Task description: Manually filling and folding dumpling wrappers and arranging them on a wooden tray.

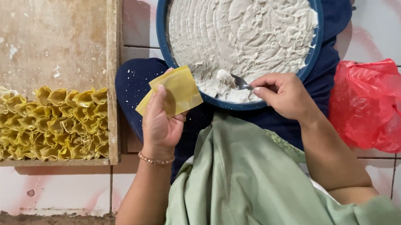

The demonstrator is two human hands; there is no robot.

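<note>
Head cam looking straight down: left hand (160, 124) has a yellow wrapper (174, 91) lying flat across its mostly open fingers, thumb pinning the near edge. Right hand (283, 95) is closed around a spoon (240, 83), its tip dug into the pale filling (243, 19) at the near edge of the blue bowl (317, 39) just past both hands. Further out to the left of the left hand, a wooden tray (48, 37) holds rows of folded dumplings (43, 125). Red plastic bag (378, 105) sits right beside the right forearm, on the tiled floor (392, 10).
</note>
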